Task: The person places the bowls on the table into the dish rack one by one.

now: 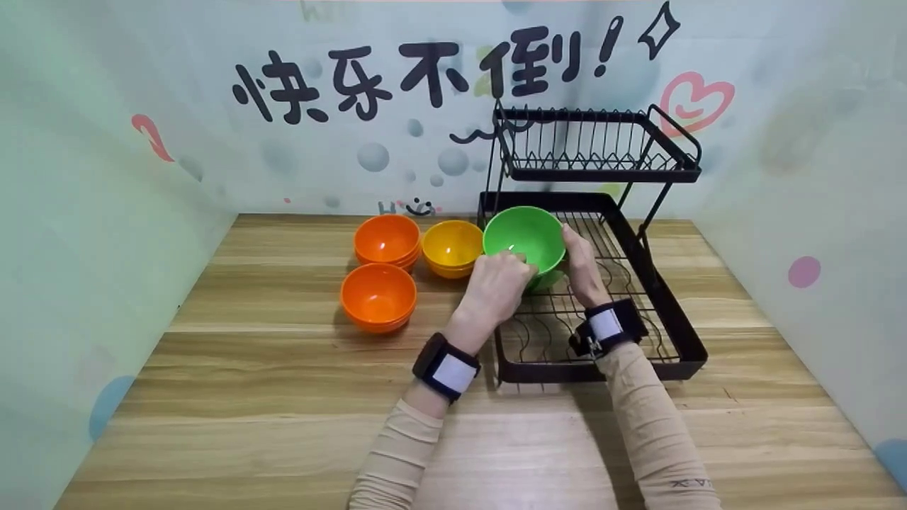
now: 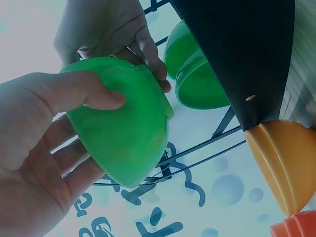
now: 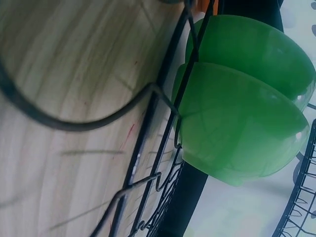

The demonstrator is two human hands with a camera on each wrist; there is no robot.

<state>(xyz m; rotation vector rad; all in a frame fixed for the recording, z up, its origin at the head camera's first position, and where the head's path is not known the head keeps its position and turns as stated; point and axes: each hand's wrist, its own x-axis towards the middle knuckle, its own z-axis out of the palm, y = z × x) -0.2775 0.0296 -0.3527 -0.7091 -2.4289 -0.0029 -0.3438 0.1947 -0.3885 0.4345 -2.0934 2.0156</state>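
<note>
Bare table (image 1: 248, 397) along its front edge and left side, orange bowls (image 1: 382, 265) and yellow bowl (image 1: 451, 246) crowding mid-table — dish rack (image 1: 680, 333) filling the right, upper tier (image 1: 595, 145) overhanging its back.

A green bowl (image 1: 524, 237) is showing beside a yellow bowl (image 1: 452, 246), orange bowls (image 1: 378, 294), a black rack (image 1: 666, 304) and a wood-grain table (image 1: 248, 397).

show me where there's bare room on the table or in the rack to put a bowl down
Free: the near half of the lower dish rack, behind the right hand; the upper shelf; bare table in front of the orange bowls. Crowded: the rack's far left corner, where both hands hold the green bowl beside the yellow bowl.
</note>
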